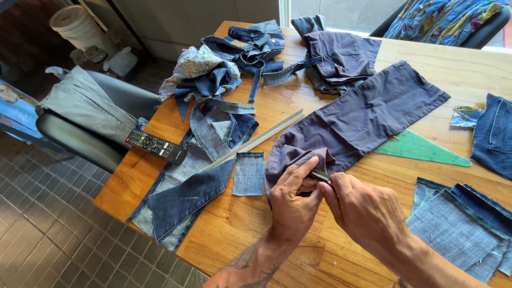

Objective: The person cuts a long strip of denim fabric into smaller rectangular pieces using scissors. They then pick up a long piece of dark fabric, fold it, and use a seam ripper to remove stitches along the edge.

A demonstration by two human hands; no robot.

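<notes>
Trouser leg [362, 114] runs from hands [325, 200] toward upper right

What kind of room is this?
Probably a home sewing or craft space: cut denim pieces and a metal ruler cover a wooden table, with a TV remote nearby.

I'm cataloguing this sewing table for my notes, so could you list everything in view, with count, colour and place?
Trouser leg: one, purple-grey, table centre, its near end in both hands.
Metal ruler: one, silver, lying diagonally left of centre.
Denim square: one, pale blue, beside the ruler.
Denim strips: several, dark and light blue, left edge.
Remote control: one, black, left table edge.
Triangle: one, green, right of the trouser leg.
Denim pieces: several, blue, near right.
Fabric heap: mixed blue, far side.
Chair: one, black, left, grey cloth on it.
Left hand: pinches the cloth.
Right hand: holds a thin tool in its fingers.
</notes>
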